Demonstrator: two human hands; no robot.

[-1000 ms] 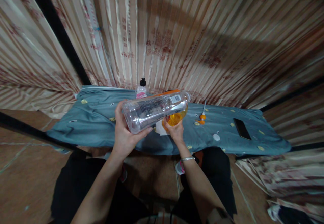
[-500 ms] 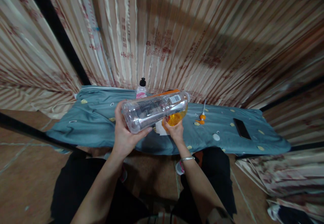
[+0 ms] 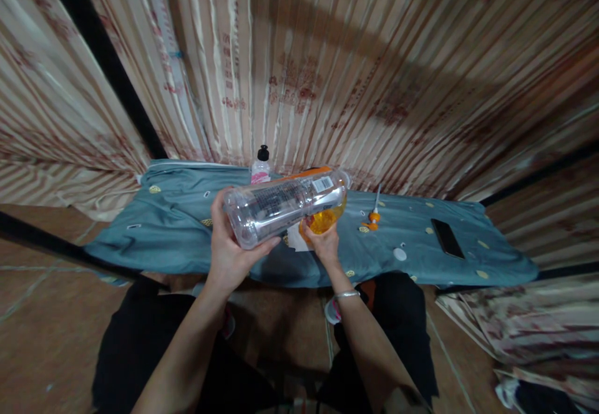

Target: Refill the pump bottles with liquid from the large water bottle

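My left hand (image 3: pixel 228 249) grips the base end of a large clear plastic bottle (image 3: pixel 276 205), which is tilted on its side with its neck to the right. Printed text, a barcode and an orange label edge show on it. Below the neck end, my right hand (image 3: pixel 325 240) is closed around a container of orange-yellow liquid (image 3: pixel 324 219), partly hidden by the big bottle and my fingers. A white piece of paper (image 3: pixel 298 238) shows beside that hand. Whether liquid runs between the two containers I cannot tell.
An orange pump head (image 3: pixel 373 219) with a clear tube lies on the teal cloth (image 3: pixel 173 208). Near it are a white round cap (image 3: pixel 399 254) and a dark phone (image 3: pixel 447 238). A black-capped bottle (image 3: pixel 261 168) stands behind, before the curtain (image 3: pixel 299 77).
Almost nothing differs. The large bottle and both hands hold nearly the same pose, with the big bottle shifted very slightly left.
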